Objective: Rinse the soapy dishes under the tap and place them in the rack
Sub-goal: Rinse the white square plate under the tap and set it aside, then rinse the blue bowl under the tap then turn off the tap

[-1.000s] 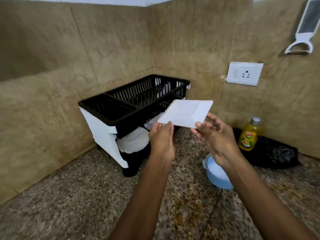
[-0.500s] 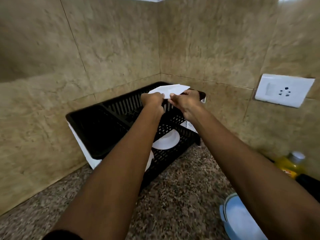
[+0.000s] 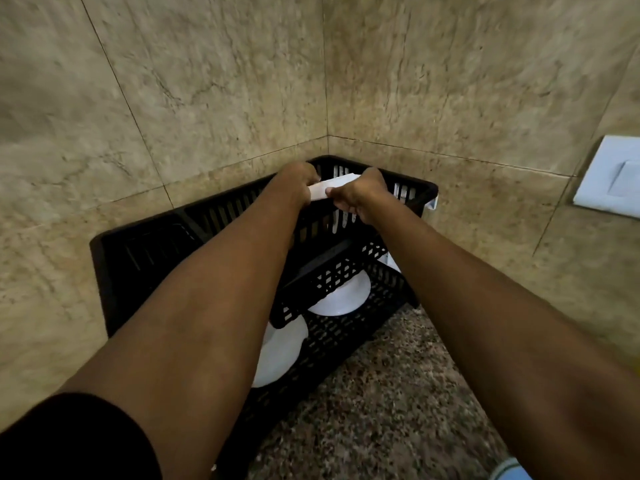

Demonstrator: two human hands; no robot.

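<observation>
Both hands lower since prior frame: left hand and right hand clasp flat white square plate inside black slatted plastic rack top tier; no legible writing

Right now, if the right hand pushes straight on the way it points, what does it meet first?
Probably the far wall of the black dish rack, just beyond the right hand gripping the white plate; the tiled wall lies behind. Depth is unclear.
</observation>
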